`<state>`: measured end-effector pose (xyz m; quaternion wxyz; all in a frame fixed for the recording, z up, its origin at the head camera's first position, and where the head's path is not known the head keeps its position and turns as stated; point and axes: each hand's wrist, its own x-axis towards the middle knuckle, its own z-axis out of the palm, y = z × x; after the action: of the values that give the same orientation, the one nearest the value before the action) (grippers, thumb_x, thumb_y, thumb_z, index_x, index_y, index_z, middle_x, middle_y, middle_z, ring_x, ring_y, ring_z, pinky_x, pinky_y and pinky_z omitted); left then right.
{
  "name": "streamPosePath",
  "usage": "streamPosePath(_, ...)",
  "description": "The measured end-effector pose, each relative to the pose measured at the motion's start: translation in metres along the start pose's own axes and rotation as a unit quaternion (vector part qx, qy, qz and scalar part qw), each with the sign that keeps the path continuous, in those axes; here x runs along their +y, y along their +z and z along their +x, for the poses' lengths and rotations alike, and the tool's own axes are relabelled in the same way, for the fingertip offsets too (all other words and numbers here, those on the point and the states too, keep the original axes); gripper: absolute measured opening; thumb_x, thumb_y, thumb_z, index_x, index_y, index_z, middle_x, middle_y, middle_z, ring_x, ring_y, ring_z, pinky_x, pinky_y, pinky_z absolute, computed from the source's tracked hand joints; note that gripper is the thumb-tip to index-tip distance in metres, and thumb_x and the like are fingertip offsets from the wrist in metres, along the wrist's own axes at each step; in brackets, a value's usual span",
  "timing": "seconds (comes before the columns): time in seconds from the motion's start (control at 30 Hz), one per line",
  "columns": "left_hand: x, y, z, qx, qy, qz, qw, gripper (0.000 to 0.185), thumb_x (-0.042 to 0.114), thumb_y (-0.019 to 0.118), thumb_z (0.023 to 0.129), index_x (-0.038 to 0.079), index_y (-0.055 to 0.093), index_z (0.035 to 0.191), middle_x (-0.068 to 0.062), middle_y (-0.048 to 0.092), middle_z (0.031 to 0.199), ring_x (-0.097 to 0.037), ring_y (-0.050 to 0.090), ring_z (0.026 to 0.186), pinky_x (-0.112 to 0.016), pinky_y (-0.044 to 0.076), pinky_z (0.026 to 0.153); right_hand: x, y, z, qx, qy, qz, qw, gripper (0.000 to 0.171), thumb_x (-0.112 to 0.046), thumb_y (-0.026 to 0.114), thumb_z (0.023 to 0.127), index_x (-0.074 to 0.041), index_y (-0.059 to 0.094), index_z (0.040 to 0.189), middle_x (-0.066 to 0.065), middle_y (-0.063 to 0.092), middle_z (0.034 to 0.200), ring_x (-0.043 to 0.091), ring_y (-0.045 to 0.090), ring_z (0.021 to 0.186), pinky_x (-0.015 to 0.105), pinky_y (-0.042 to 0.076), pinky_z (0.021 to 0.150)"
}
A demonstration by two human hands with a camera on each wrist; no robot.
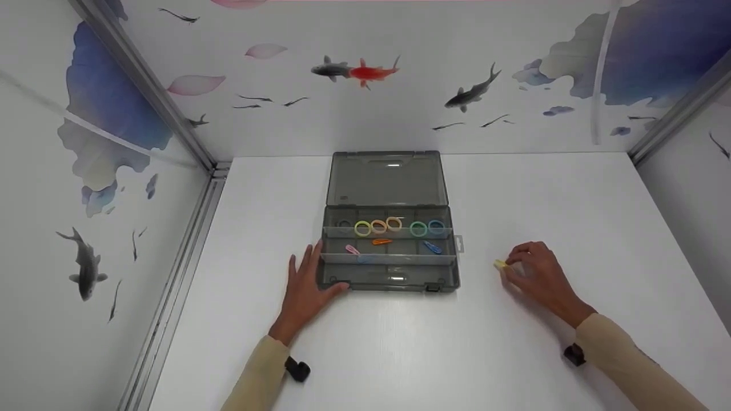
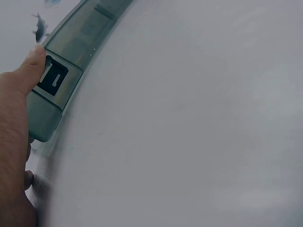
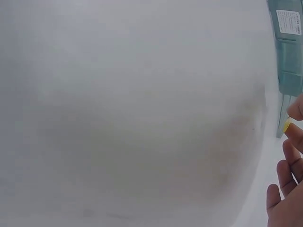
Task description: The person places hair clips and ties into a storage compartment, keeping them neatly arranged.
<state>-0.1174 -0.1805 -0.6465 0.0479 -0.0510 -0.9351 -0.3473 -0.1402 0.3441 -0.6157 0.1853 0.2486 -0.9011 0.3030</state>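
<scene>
On the white table (image 1: 514, 188), in the head view, an open grey organiser box (image 1: 390, 278) is steadied by the flat, spread left hand (image 1: 302, 291) at its left front corner; right of the box, a small yellow clip (image 1: 500, 264) is pinched by the right hand (image 1: 539, 277). In the left wrist view, the thumb (image 2: 35, 64) is pressed against the box's front wall (image 2: 71, 52). In the right wrist view, the yellow clip (image 3: 286, 125) is seen between fingertips just beside the box (image 3: 286, 52).

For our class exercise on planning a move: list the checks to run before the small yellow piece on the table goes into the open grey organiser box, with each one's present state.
1. Box lid open: ok.
2. Left hand steadies the organiser box, thumb on its front: ok.
3. Right hand pinches the yellow piece: ok.
4. Piece clear of the table: cannot tell.
5. Free space in middle row beside the clips: ok.
6. Rings settled in back row: ok.
</scene>
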Motion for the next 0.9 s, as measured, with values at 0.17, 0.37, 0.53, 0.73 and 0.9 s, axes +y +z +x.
streamPosePath(0.17, -0.001, 0.0, 0.0, 0.003, 0.004, 0.002, 1.0, 0.111, 0.081, 0.065, 0.075, 0.044, 0.007, 0.161, -0.012, 0.022, 0.167, -0.042, 0.01, 0.154, -0.064, 0.015, 0.12, -0.003, 0.005, 0.011, -0.001, -0.011, 0.001, 1.0, 0.019, 0.003, 0.084, 0.074, -0.005, 0.074, 0.088, 0.009, 0.064, 0.1, 0.025, 0.055, 0.099, 0.034, 0.041, 0.085)
streamPosePath(0.37, 0.0, -0.001, 0.0, 0.001, 0.006, 0.003, 1.0, 0.11, 0.082, 0.065, 0.076, 0.043, 0.007, 0.162, -0.013, 0.022, 0.167, -0.043, 0.01, 0.153, -0.064, 0.014, 0.12, -0.008, 0.008, 0.025, 0.005, -0.015, 0.017, 1.0, 0.018, 0.003, 0.082, 0.075, -0.007, 0.074, 0.088, 0.006, 0.065, 0.098, 0.023, 0.055, 0.098, 0.031, 0.041, 0.086)
streamPosePath(0.53, 0.002, -0.003, 0.002, 0.0, 0.016, 0.004, 0.9999, 0.112, 0.08, 0.065, 0.076, 0.039, 0.007, 0.163, -0.015, 0.023, 0.166, -0.041, 0.015, 0.153, -0.061, 0.01, 0.122, -0.01, 0.011, 0.037, 0.008, -0.018, 0.029, 0.999, 0.015, 0.001, 0.08, 0.078, -0.008, 0.074, 0.088, 0.006, 0.066, 0.097, 0.023, 0.056, 0.099, 0.032, 0.04, 0.088)
streamPosePath(0.73, 0.002, -0.003, 0.002, -0.002, 0.013, 0.006, 0.9999, 0.113, 0.081, 0.065, 0.076, 0.04, 0.007, 0.163, -0.015, 0.023, 0.166, -0.04, 0.014, 0.153, -0.06, 0.009, 0.123, -0.014, 0.016, 0.054, 0.001, -0.01, 0.031, 0.999, 0.012, -0.004, 0.08, 0.082, -0.009, 0.075, 0.091, 0.005, 0.065, 0.1, 0.023, 0.055, 0.101, 0.031, 0.041, 0.091)
streamPosePath(0.9, 0.003, -0.002, 0.001, -0.002, 0.003, 0.001, 1.0, 0.111, 0.081, 0.065, 0.076, 0.043, 0.006, 0.162, -0.013, 0.022, 0.167, -0.04, 0.012, 0.154, -0.062, 0.011, 0.122, -0.021, 0.02, 0.07, -0.012, -0.002, 0.023, 1.0, 0.011, -0.007, 0.08, 0.084, -0.012, 0.075, 0.093, 0.002, 0.065, 0.101, 0.021, 0.054, 0.101, 0.036, 0.042, 0.091)
